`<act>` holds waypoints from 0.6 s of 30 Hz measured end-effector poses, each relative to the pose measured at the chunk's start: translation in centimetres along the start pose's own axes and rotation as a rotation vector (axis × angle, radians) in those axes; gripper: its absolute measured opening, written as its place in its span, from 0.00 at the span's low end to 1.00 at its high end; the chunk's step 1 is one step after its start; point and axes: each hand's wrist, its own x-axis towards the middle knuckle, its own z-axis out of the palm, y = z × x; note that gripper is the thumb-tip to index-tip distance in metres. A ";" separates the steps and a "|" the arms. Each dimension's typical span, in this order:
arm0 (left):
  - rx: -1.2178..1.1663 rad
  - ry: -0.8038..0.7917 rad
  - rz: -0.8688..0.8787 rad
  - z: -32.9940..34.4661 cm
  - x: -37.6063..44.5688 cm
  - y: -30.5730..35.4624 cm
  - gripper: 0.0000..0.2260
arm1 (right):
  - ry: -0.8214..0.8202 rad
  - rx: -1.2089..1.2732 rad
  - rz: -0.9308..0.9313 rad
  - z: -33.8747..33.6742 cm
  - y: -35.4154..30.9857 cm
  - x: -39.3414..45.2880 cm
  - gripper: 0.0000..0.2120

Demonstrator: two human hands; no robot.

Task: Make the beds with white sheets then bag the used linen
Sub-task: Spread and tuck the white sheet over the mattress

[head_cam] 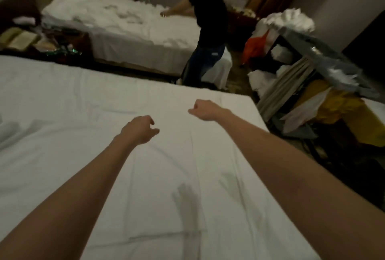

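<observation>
Right now the near bed is at the spreading stage: a white sheet [145, 176] lies flat over the mattress, smooth cotton marked only by square fold creases and a few soft ripples toward nine o'clock. Both bare forearms reach out over it toward twelve o'clock. The left hand [140, 129] has its fingers curled with thumb and forefinger apart, and the right hand [203, 110] is drawn into a loose fist. Whether either pinches a fold of the sheet I cannot tell, since the light is dim and the cloth under them looks undisturbed. I judge the next move calls for a firm hold on the fabric and a pull toward the far edge and the corner at one o'clock, then tucking.

At three o'clock stands a housekeeping cart [312, 68] with grey frame, a yellow bag hanging slack and crumpled white linen [291, 20] heaped on top; the bagging waits there. Between the beds at ten o'clock sits a dark nightstand [52, 43] strewn with papers. Farthest, at twelve o'clock, a second bed [129, 28] carries rumpled, lumpy white bedding, and another person [206, 26] in dark clothes leans over it, one hand on the cover.
</observation>
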 end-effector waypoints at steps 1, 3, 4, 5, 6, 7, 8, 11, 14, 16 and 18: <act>-0.003 -0.002 -0.015 1.0 0.9 -0.6 0.21 | -0.003 0.019 0.004 0.7 0.7 1.0 0.27; -0.016 0.010 -0.058 3.5 3.0 -2.0 0.21 | -0.012 0.042 0.010 3.0 2.5 3.3 0.27; -0.026 0.019 -0.079 5.0 4.1 -2.9 0.21 | -0.021 0.048 0.012 4.7 3.6 4.7 0.27; -0.040 0.024 -0.100 6.7 4.9 -3.9 0.22 | -0.038 0.053 0.024 6.7 4.6 6.0 0.27; -0.053 0.025 -0.117 8.5 5.7 -4.9 0.22 | -0.053 0.057 0.041 8.9 5.8 7.0 0.27; -0.064 0.023 -0.134 10.3 6.3 -6.0 0.23 | -0.061 0.063 0.056 11.2 6.9 8.1 0.26; -0.075 0.011 -0.156 12.3 6.9 -7.2 0.23 | -0.068 0.073 0.074 13.6 8.2 9.1 0.26; -0.089 -0.052 -0.239 18.2 8.2 -11.1 0.24 | -0.119 0.099 0.154 20.8 11.5 11.3 0.25; -0.094 -0.119 -0.321 23.0 9.5 -14.8 0.25 | -0.180 0.116 0.226 26.5 13.5 13.1 0.27; -0.102 -0.145 -0.361 25.3 10.4 -16.6 0.26 | -0.200 0.135 0.262 29.3 14.1 14.0 0.27; -0.116 -0.139 -0.406 26.9 11.2 -18.2 0.27 | -0.210 0.174 0.300 31.9 14.2 14.8 0.28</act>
